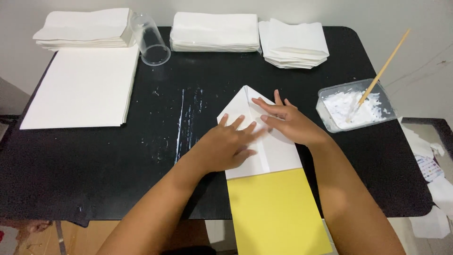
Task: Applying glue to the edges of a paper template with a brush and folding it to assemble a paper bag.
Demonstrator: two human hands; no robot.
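At table centre, the white folded sheet (264, 141) lies beneath both hands, long axis running away from the person. Left hand (230, 146) and right hand (288, 122) press flat, fingers spread, grasping nothing; right reaches farther toward the pointed tip.

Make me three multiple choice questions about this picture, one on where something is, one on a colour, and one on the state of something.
1. Where is the clear tub of white paste?
A. right of the hands
B. far left corner
C. on the yellow sheet

2. What colour is the sheet sticking out under the folded white paper?
A. blue
B. yellow
C. red

3. How is the clear plastic cup placed?
A. upright
B. lying on its side
C. stacked in another cup

Answers: 1 A, it sits by the table's right edge with a stick in it. 2 B, plainly yellow. 3 B, its open mouth faces the camera beside the paper stacks.
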